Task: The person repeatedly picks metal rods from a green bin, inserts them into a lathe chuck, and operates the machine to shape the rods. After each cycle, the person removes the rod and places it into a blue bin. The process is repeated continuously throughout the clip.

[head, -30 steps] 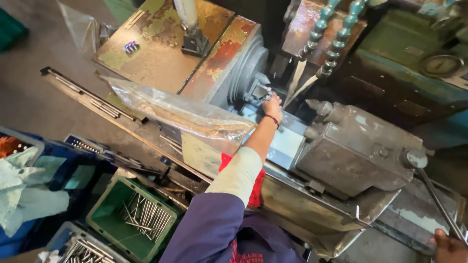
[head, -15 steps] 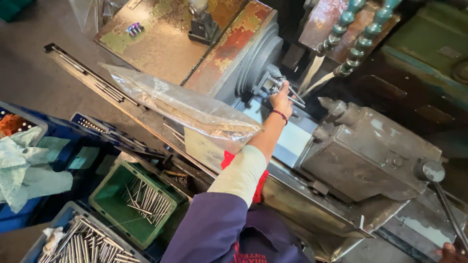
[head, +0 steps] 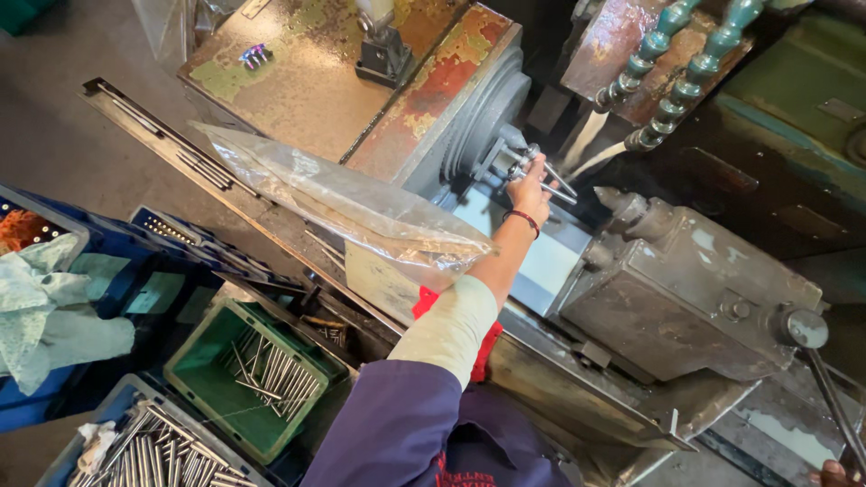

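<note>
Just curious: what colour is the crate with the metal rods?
Green, in the head view: the crate holds loose silvery rods.

One head-worn camera looks steeply down, fairly close, over the lathe (head: 686,289) filling the frame's centre and right.

You have one hand (head: 528,189) up at the lathe's single chuck (head: 501,153), closed around two thin metal rods (head: 552,180), while only the fingertips of your other hand (head: 834,473) show at the bottom right corner. Above the chuck hang two segmented teal coolant hoses (head: 672,63), and one clear plastic sheet (head: 361,212) drapes over the machine's front. Beside you sit one green crate (head: 194,401) and one blue crate (head: 68,451), each holding too many steel pins to count, plus one pale cloth (head: 45,307).
</note>
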Motion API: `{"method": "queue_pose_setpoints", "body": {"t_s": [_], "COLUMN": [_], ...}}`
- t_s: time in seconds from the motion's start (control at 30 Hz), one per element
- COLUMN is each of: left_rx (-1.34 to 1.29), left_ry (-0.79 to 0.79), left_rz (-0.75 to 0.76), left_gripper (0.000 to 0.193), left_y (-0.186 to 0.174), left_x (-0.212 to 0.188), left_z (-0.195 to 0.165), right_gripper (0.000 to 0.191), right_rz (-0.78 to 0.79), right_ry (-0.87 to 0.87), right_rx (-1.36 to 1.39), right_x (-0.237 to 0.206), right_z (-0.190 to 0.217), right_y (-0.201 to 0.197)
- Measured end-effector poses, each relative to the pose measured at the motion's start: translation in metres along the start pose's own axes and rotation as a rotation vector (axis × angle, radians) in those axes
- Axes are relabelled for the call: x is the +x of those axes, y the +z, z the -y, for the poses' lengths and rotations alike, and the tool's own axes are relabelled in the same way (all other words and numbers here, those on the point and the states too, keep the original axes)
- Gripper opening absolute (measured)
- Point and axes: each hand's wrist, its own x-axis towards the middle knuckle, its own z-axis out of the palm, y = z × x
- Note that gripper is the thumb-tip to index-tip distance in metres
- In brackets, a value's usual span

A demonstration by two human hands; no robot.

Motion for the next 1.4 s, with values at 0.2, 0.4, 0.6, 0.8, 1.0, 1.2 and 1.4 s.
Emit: {"method": "queue_pose_setpoints", "body": {"t_s": [0.2, 0.4, 0.6, 0.8, 1.0, 1.2, 1.4], "left_rx": [-0.018, -0.152, -0.228, -0.267, -0.291, -0.255, -0.280], "left_ry": [-0.011, -0.074, -0.125, -0.139, -0.129, -0.136, -0.143], "left_rz": [-0.001, -0.032, 0.036, 0.052, 0.057, 0.042, 0.045], "left_gripper": [0.024, 0.028, 0.027, 0.029, 0.029, 0.026, 0.025], "left_y": [0.001, 0.007, 0.011, 0.009, 0.010, 0.011, 0.011], "left_x": [-0.002, -0.004, 0.000, 0.002, 0.003, 0.010, 0.013], "left_z": [-0.005, -0.007, 0.000, 0.005, 0.006, 0.008, 0.012], "right_gripper": [0.050, 0.050, 0.051, 0.051, 0.053, 0.049, 0.051], "right_rz": [-0.006, -0.020, -0.073, -0.079, -0.134, -0.048, -0.004], "right_ry": [-0.006, -0.011, -0.046, 0.026, -0.090, -0.040, 0.046], "right_rx": [0.000, 0.023, 0.066, 0.082, -0.013, 0.344, 0.373], "right_x": [-0.003, -0.010, -0.038, -0.073, -0.058, -0.042, -0.043], "right_z": [0.003, 0.008, 0.000, -0.003, -0.009, -0.018, -0.018], "right_y": [-0.001, -0.005, -0.010, -0.018, -0.020, -0.009, -0.012]}}
